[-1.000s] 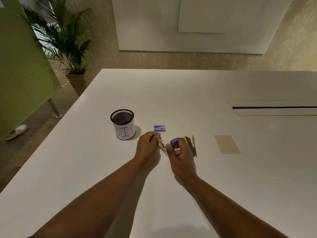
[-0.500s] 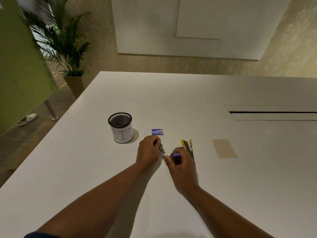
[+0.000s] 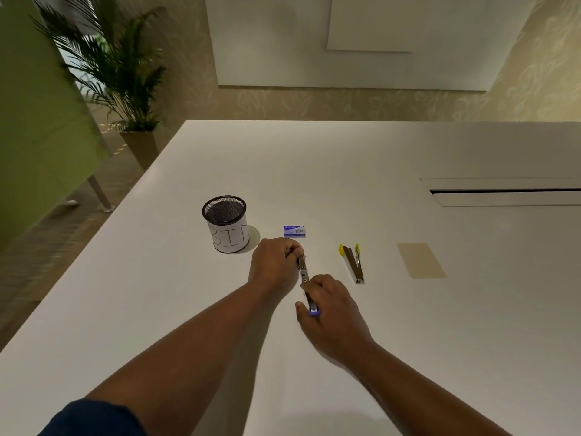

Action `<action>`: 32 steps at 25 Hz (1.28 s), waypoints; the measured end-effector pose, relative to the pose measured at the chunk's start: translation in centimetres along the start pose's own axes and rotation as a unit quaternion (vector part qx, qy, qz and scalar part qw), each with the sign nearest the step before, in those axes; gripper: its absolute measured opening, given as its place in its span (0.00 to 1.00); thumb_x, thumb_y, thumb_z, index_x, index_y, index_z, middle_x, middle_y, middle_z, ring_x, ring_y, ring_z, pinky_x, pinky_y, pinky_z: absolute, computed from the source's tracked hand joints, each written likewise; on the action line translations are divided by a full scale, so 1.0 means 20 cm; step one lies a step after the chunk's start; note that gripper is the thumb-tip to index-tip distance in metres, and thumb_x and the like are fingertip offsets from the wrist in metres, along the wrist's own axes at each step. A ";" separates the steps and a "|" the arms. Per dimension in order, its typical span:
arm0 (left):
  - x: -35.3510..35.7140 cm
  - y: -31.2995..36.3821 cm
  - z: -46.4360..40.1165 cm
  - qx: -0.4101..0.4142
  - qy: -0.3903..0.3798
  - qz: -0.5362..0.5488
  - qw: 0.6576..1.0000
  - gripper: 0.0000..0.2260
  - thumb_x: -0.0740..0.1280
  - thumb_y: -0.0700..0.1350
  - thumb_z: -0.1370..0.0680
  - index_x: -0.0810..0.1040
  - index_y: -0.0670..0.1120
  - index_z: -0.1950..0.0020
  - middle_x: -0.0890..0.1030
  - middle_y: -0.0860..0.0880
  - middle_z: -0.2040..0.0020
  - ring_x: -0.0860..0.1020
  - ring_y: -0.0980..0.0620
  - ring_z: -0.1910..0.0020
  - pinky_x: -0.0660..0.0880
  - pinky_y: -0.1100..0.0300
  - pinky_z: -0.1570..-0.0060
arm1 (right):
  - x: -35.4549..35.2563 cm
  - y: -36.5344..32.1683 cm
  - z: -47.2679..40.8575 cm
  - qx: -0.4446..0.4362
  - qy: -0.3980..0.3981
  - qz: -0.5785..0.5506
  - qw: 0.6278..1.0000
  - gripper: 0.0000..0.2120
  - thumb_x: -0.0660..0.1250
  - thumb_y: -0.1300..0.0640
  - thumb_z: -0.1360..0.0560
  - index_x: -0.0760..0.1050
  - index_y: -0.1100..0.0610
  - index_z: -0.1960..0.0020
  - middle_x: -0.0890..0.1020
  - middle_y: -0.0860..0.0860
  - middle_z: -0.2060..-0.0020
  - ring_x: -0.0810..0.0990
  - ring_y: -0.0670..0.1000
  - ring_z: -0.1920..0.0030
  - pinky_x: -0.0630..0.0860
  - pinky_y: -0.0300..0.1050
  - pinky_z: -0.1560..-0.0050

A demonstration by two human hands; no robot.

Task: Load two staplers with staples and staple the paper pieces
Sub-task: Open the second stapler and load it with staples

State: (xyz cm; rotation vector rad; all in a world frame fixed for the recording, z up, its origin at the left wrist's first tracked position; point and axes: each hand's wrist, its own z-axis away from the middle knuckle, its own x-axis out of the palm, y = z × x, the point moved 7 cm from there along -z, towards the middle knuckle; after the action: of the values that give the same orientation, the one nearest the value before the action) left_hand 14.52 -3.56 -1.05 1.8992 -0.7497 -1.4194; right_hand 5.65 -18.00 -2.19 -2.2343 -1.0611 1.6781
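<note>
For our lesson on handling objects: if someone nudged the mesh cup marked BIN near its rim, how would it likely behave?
The mesh cup is taller than wide and looks empty, so it is probably light and could tip. Being round, it would likely roll once down. On the smooth white table, a low push would probably just slide it.

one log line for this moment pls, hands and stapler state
left hand: grips far end of blue stapler | right hand: grips near end | yellow stapler: lying open, untouched | paper: unstapled

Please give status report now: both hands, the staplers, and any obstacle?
Left hand and right hand both grip blue stapler, opened out. Yellow stapler lies open, untouched. Staple box behind. No obstacle.
</note>
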 end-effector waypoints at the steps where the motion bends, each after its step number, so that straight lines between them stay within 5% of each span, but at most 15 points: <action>1: 0.00 0.01 0.00 0.005 0.001 -0.011 1.000 0.10 0.66 0.43 0.26 0.81 0.56 0.63 0.83 0.60 0.66 0.81 0.59 0.66 0.81 0.51 0.65 | 0.02 0.00 0.01 -0.006 -0.015 0.019 1.000 0.16 0.61 0.42 0.22 0.75 0.50 0.40 0.74 0.42 0.44 0.73 0.44 0.48 0.77 0.41 0.51; 5: -0.01 0.03 0.01 0.009 -0.003 -0.027 1.000 0.11 0.65 0.43 0.27 0.81 0.55 0.66 0.82 0.59 0.68 0.81 0.59 0.66 0.81 0.51 0.65 | 0.04 -0.02 0.04 -0.018 -0.062 0.077 0.995 0.26 0.58 0.42 0.21 0.70 0.53 0.28 0.71 0.45 0.36 0.71 0.47 0.43 0.77 0.44 0.45; 11: -0.01 0.02 0.01 -0.002 -0.008 -0.016 1.000 0.11 0.65 0.42 0.26 0.82 0.54 0.66 0.83 0.58 0.67 0.81 0.58 0.65 0.80 0.52 0.63 | 0.03 -0.05 0.05 -0.026 -0.090 0.127 0.987 0.28 0.53 0.41 0.21 0.65 0.53 0.24 0.69 0.48 0.33 0.70 0.52 0.38 0.72 0.51 0.37; 18: 0.00 0.01 -0.01 0.031 -0.014 -0.056 0.998 0.12 0.62 0.40 0.25 0.84 0.53 0.59 0.85 0.56 0.60 0.81 0.55 0.59 0.78 0.55 0.57 | -0.04 0.07 -0.12 0.157 -0.093 -0.138 0.973 0.24 0.61 0.54 0.18 0.66 0.52 0.22 0.79 0.47 0.45 0.78 0.49 0.43 0.75 0.51 0.38; 22: -0.01 0.03 -0.01 0.038 -0.003 -0.071 0.997 0.12 0.65 0.38 0.25 0.85 0.54 0.56 0.86 0.56 0.57 0.82 0.56 0.56 0.76 0.59 0.56 | -0.05 0.08 -0.29 0.175 -0.160 -0.130 0.963 0.29 0.66 0.58 0.21 0.65 0.52 0.22 0.84 0.47 0.57 0.83 0.50 0.50 0.79 0.52 0.42; 29: -0.02 0.03 -0.03 0.042 -0.030 -0.085 0.995 0.12 0.66 0.40 0.22 0.85 0.55 0.52 0.85 0.54 0.50 0.80 0.51 0.47 0.77 0.50 0.47 | -0.03 0.11 -0.43 0.146 -0.266 -0.120 0.945 0.32 0.74 0.60 0.25 0.69 0.50 0.24 0.81 0.45 0.74 0.79 0.41 0.74 0.75 0.39 0.64; 32: -0.01 0.03 -0.04 0.040 -0.032 -0.083 0.995 0.11 0.66 0.40 0.21 0.86 0.55 0.52 0.85 0.54 0.49 0.80 0.51 0.47 0.76 0.50 0.47 | -0.03 0.13 -0.42 0.154 -0.255 -0.154 0.942 0.32 0.75 0.62 0.25 0.69 0.52 0.24 0.83 0.55 0.71 0.81 0.44 0.75 0.74 0.35 0.71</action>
State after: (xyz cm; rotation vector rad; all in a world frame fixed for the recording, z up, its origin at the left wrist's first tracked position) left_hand 15.09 -3.64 -0.22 2.0266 -0.7018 -1.5806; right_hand 14.22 -17.92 0.09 -1.3912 -1.0781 2.1455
